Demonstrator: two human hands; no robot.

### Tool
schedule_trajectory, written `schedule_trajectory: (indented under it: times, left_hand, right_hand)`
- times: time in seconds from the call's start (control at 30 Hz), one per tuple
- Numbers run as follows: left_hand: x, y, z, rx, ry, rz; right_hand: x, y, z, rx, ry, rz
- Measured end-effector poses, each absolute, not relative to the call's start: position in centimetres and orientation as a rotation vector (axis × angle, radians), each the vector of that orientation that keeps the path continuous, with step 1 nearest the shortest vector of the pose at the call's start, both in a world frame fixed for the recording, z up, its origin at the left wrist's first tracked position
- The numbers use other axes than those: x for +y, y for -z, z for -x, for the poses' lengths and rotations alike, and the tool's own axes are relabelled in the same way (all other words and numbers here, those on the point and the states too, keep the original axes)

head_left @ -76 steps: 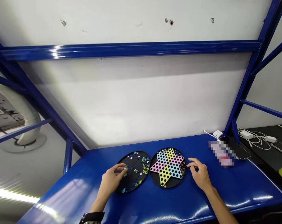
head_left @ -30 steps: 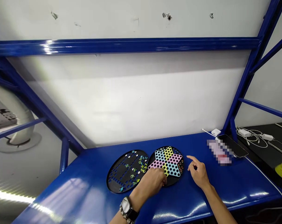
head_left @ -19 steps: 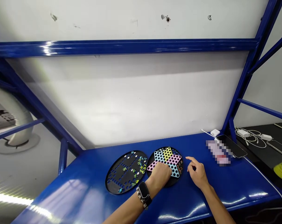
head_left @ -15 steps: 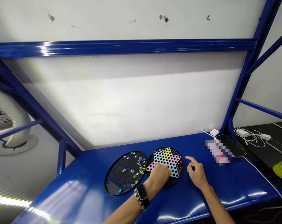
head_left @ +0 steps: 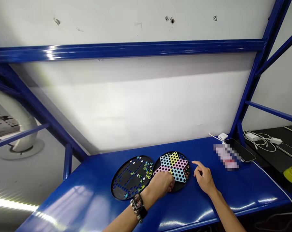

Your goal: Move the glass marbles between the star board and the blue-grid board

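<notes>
**Left hand point(head_left: 160, 184) curled on the star board point(head_left: 174, 158)**

I see marbles point(head_left: 148, 170) scattered in the holes of the round black board point(head_left: 119, 188) to its left, and more along the star's right edge; the coloured arms I can see look mostly bare. One yellow arm points at the wall point(head_left: 136, 103), so the star's long axis runs away from me. Left fingers curl down; I can't tell whether they grip anything. Right hand point(head_left: 205, 178) stands open just beside the board.
</notes>
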State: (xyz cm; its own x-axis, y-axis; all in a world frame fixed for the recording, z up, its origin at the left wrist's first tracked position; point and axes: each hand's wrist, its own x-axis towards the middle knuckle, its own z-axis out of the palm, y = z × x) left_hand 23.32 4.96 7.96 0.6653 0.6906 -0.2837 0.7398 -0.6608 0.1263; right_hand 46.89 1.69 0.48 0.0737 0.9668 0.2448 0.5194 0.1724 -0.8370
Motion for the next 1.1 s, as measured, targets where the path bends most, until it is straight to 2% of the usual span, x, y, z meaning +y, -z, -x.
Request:
schedule_trajectory:
  times: [0.3,0.57,0.9,1.0,1.1]
  left_hand:
    - [4.6,-8.8,-23.9,1.129,0.325,-2.617]
    - [5.0,-10.1,-22.0,1.092,0.147,-2.533]
    - [4.2,-9.8,-25.0,1.149,0.487,-2.721]
    - [4.1,-9.8,-25.5,1.126,0.451,-2.724]
    - [3.9,-10.2,-24.7,1.113,0.27,-2.665]
  right_hand:
    - [1.8,-0.2,-47.0,-1.581,-0.71,1.459]
    - [1.6,-0.4,-46.6,-1.587,-0.711,1.457]
    - [1.9,0.2,-46.7,-1.632,-0.655,1.481]
    - [2.0,0.5,-46.7,-1.608,-0.658,1.484]
    - [2.1,0.7,-46.7,-1.586,-0.664,1.482]
